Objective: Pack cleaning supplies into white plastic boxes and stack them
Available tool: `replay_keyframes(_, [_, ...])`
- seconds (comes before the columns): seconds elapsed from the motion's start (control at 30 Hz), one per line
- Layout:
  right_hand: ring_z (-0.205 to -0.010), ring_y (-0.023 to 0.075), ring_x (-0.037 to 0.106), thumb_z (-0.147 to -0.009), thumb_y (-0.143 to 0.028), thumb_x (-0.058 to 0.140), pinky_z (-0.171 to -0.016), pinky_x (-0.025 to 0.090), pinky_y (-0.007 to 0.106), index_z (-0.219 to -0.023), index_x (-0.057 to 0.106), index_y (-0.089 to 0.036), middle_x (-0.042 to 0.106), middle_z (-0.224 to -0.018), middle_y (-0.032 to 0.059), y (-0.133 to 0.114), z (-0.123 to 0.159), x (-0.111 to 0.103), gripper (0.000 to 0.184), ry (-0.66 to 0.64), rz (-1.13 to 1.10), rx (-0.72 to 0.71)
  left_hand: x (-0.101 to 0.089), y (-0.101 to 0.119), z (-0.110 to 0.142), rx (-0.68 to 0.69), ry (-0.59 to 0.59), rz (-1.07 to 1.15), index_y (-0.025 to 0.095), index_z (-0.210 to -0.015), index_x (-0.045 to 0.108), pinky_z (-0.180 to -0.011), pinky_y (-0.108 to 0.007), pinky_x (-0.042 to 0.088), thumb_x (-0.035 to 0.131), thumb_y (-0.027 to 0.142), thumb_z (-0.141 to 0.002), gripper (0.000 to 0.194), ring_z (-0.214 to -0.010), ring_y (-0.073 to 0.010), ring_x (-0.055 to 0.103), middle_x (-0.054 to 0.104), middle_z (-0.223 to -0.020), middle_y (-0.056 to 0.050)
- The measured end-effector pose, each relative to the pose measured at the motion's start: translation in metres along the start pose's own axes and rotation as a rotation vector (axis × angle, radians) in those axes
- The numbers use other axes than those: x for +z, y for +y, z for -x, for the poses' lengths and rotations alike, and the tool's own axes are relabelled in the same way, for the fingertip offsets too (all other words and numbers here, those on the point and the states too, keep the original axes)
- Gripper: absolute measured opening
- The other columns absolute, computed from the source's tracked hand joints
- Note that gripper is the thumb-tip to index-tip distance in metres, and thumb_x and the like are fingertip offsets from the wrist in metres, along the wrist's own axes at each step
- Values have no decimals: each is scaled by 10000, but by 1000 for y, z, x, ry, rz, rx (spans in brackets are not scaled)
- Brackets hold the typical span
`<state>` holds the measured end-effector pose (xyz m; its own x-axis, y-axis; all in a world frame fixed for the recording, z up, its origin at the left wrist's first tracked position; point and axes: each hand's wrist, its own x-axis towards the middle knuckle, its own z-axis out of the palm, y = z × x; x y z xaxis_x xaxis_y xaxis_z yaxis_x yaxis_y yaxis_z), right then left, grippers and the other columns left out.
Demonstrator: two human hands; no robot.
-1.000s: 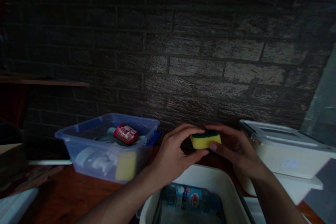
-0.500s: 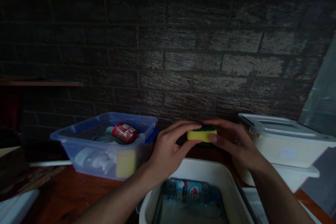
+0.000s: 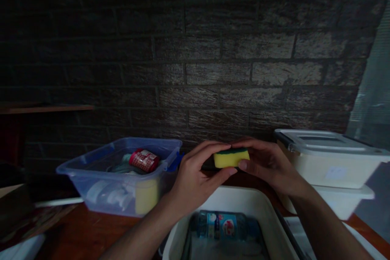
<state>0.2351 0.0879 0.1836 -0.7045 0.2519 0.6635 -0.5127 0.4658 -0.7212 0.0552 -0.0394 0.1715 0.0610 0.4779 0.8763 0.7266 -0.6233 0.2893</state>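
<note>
A yellow sponge with a dark green scouring side on top point(image 3: 231, 158) is held up between both hands, above the far rim of a white bin point(image 3: 258, 197). My left hand point(image 3: 198, 174) is closed about its left end, fingertips along the top edge and thumb beneath. My right hand point(image 3: 268, 164) grips the right end, its thumb pressed on the yellow front face and its fingers over the top and behind, partly hidden. Inside the white bin, below the hands, lies a bluish clear bottle with a blue label point(image 3: 222, 225).
At left, a clear bluish plastic box point(image 3: 106, 195) holds a red-labelled container point(image 3: 144, 160) and a yellow block seen through its wall. Stacked lidded white boxes point(image 3: 335, 170) stand at right. A dark brick wall point(image 3: 198, 73) rises behind the wooden table point(image 3: 82, 231).
The sponge has tilted slightly, its right end now higher. My left thumb has slid right beneath it, and the fingertips of both hands have come closer together. The camera view has shifted a little.
</note>
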Motion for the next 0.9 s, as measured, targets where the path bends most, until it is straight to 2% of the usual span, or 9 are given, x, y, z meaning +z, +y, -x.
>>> replay_keyframes(0.13, [-1166,186,640,-881,-162,776,-1034,515,330,-1217,730,-308,668,-1275,39,1,0,-1,370,-15,12,-7,0,-4,0,8,7,29,230,-1250,666,-952,-299,521,777,175,-867,403,-1110,-164,648,689,-1195,-43])
replay_keyframes(0.3, [-1228,219,609,-844,-150,808,-1066,515,378,-1308,675,-312,612,-1353,58,3,3,-2,510,-31,39,-12,-1,-7,0,-17,23,32,238,-1229,677,-963,-297,512,775,186,-872,374,-1113,-168,652,701,-1190,-38])
replay_keyframes(0.37, [-1240,228,605,-841,-146,808,-1069,521,390,-1302,678,-318,604,-1375,58,3,3,-1,509,-17,60,-20,-1,-6,-1,-33,25,36,237,-1233,678,-966,-296,512,767,197,-880,366,-1116,-171,652,701,-1193,-41])
replay_keyframes(0.63, [-1156,227,683,-843,-153,806,-1018,584,353,-1204,743,-327,692,-1300,34,1,1,3,405,49,123,27,-2,-1,-2,7,13,56,204,-1249,681,-966,-334,534,740,222,-902,352,-1113,-197,663,701,-1217,-81])
replay_keyframes(0.73, [-1157,230,690,-826,-161,823,-1022,588,344,-1199,749,-336,703,-1300,24,0,0,5,419,79,155,20,-3,-2,-2,25,21,49,196,-1234,690,-953,-330,538,745,237,-902,339,-1102,-195,664,703,-1204,-82])
replay_keyframes(0.9, [-1126,233,707,-835,-171,819,-1021,587,380,-1262,707,-339,727,-1253,31,3,2,4,472,72,89,41,-3,-3,-2,11,49,12,206,-1233,688,-963,-329,527,721,220,-921,314,-1103,-189,657,695,-1197,-74])
